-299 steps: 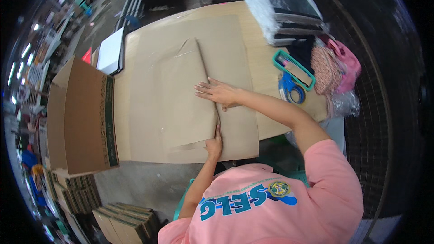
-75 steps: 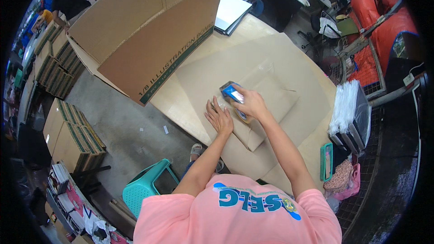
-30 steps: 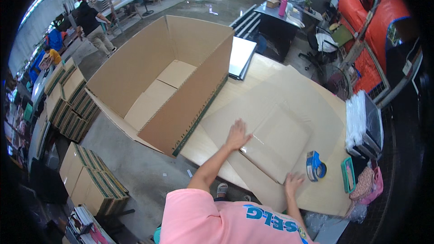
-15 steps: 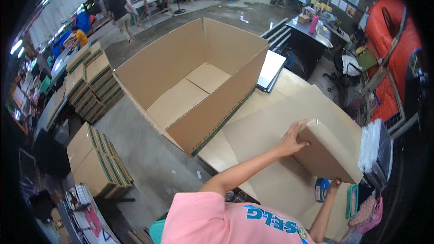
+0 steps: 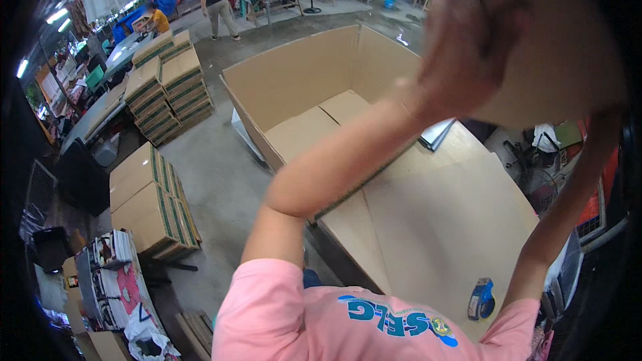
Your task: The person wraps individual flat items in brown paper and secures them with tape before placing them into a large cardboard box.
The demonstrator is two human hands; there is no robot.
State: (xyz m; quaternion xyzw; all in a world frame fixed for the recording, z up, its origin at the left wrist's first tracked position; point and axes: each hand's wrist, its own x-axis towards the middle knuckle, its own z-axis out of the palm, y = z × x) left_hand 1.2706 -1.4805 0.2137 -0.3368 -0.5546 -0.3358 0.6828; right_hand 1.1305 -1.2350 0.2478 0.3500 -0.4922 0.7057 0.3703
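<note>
A flat brown parcel is held up close to the camera at the upper right, smeared by motion. My left hand grips its left side, the fingers closed on its edge. At the parcel's lower right edge, my right hand is dark and its fingers are mostly hidden. Below lies a large sheet of brown paper on the light wooden table. A blue tape dispenser rests near my body. Behind my left forearm stands a large open cardboard box.
Stacked cartons with green print stand on the floor at the left, with another carton pile nearer. A small table with magazines is at the lower left. Two people are farther back: one walking, one in yellow.
Both hands have lifted the parcel off the paper sheet, up toward the camera at the upper right. The tape dispenser now shows fully. The view has shifted right across the room.
</note>
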